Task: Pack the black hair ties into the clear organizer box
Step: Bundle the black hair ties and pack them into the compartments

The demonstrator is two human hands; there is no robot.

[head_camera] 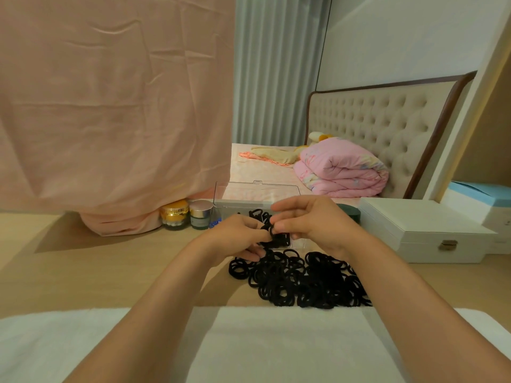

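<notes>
A big pile of black hair ties (301,280) lies on the wooden table just in front of me. Behind it stands the clear organizer box (300,244) with its lid (257,192) raised upright; several black ties lie inside. Both hands are over the box's front part. My left hand (237,236) has curled fingers pinching black hair ties. My right hand (312,219) pinches a black hair tie (272,230) between thumb and fingers, right against the left hand. How many ties each hand holds is hidden.
Two cosmetic jars (188,214) stand left of the box, under a hanging pink cloth (116,106). A white latched case (423,233) sits at the right. A white towel (271,341) covers the near table edge. A bed with a pink quilt lies beyond.
</notes>
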